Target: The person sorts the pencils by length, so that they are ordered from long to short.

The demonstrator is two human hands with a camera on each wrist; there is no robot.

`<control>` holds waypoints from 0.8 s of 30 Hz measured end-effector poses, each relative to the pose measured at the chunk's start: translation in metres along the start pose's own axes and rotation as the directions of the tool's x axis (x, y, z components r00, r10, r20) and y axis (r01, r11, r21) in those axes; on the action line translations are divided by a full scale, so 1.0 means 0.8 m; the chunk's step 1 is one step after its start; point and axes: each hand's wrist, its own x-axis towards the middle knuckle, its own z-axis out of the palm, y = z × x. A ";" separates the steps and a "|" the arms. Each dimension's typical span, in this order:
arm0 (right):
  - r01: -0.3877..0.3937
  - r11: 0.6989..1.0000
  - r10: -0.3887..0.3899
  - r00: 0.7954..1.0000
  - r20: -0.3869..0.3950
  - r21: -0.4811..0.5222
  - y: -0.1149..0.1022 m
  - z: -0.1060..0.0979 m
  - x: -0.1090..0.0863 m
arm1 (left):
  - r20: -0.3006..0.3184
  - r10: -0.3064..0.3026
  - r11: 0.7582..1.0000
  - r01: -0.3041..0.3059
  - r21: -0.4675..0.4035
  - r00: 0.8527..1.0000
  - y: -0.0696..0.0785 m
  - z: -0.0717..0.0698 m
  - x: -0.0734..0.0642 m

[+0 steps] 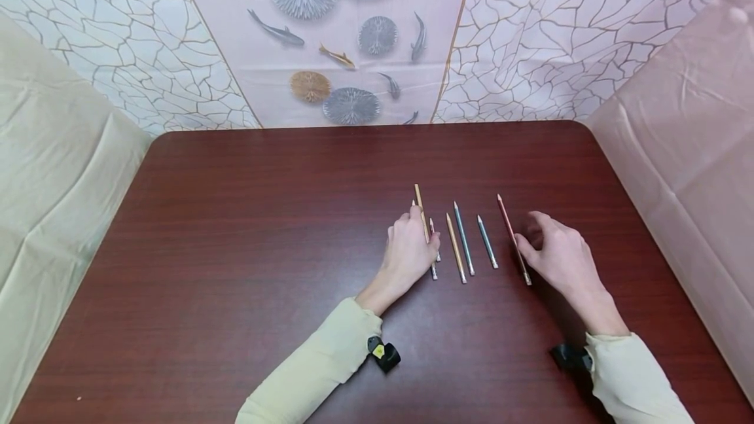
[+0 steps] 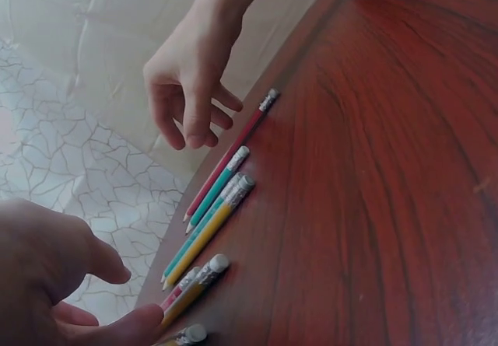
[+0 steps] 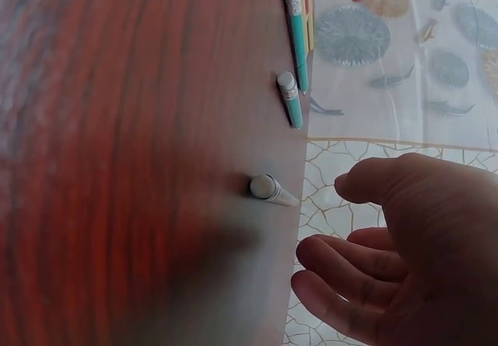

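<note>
My left hand [image 1: 409, 244] is over the leftmost pencils, fingers bent and pointing down. A yellow pencil [image 1: 419, 198] shows beyond its fingertips, and a short red pencil [image 2: 180, 288] lies beside another yellow pencil [image 2: 191, 301] near its thumb. In the left wrist view a gap shows between thumb and index finger. My right hand [image 1: 559, 250] hovers just right of a long red pencil [image 1: 511, 234], fingers loosely curled with nothing between them. Between the hands lie a yellow pencil [image 1: 455, 247], a long teal pencil [image 1: 463, 237] and a shorter teal pencil [image 1: 487, 241].
The pencils lie roughly side by side on a dark red-brown wooden table [image 1: 235, 247], eraser ends towards me. A patterned cloth [image 1: 365, 64] hangs behind the far edge, with plain pale cloths at both sides. Each wrist wears a small black camera [image 1: 385, 355].
</note>
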 end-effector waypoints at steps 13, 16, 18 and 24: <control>-0.008 1.000 0.008 1.000 0.001 0.007 0.000 -0.001 -0.001 | -0.002 0.003 0.998 -0.003 0.062 1.000 -0.001 0.011 0.003; -0.007 1.000 0.007 1.000 0.000 0.006 0.000 -0.001 -0.001 | 0.000 -0.002 0.998 0.002 0.062 1.000 0.000 0.012 0.003; -0.005 1.000 0.005 1.000 -0.001 0.005 -0.001 -0.002 -0.001 | 0.000 -0.005 0.998 0.005 0.058 1.000 0.001 0.012 0.004; -0.004 1.000 0.004 1.000 -0.007 0.005 0.000 -0.001 -0.001 | 0.007 -0.006 0.997 0.005 0.080 1.000 0.003 0.014 0.006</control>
